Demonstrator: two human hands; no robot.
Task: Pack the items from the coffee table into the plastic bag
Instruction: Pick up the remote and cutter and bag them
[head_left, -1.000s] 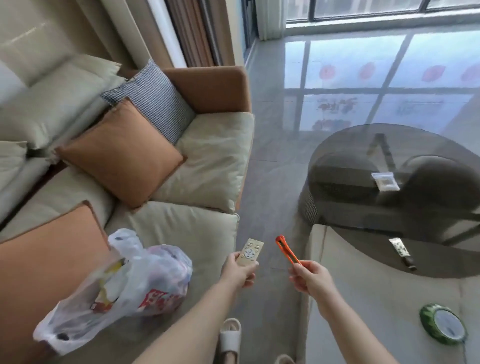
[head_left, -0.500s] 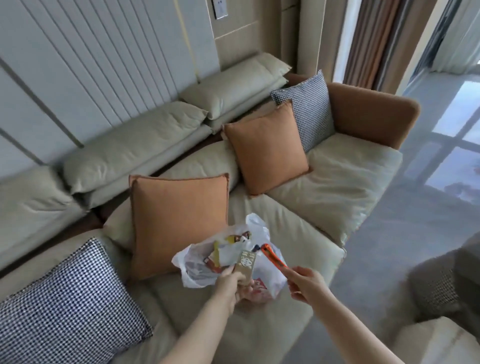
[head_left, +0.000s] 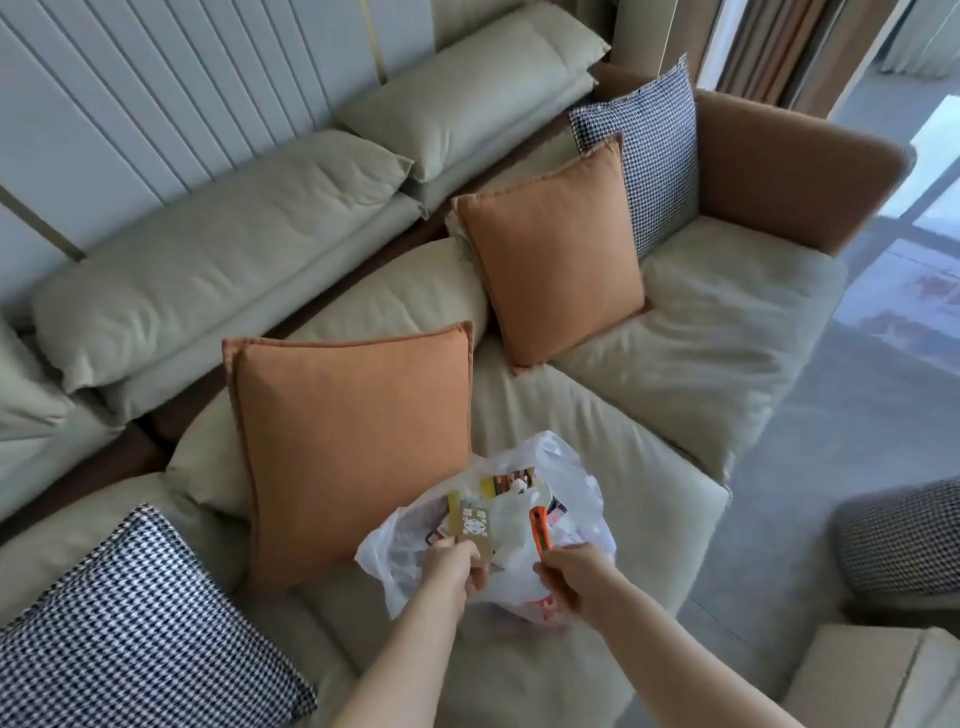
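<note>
From the head camera, my left hand (head_left: 451, 571) is closed around the near end of a beige remote control (head_left: 471, 526), its button face up over the open mouth of the white plastic bag (head_left: 571, 483). My right hand (head_left: 570, 574) grips an orange utility knife (head_left: 539, 531), its far end pointing into the bag. The bag sits on the near seat of the cream sofa (head_left: 649, 467), just right of an orange cushion (head_left: 358, 441).

One head-worn camera — it looks steeply down, close over the forearms, onto the sofa (head_left: 649, 426) — floor at right.
</note>
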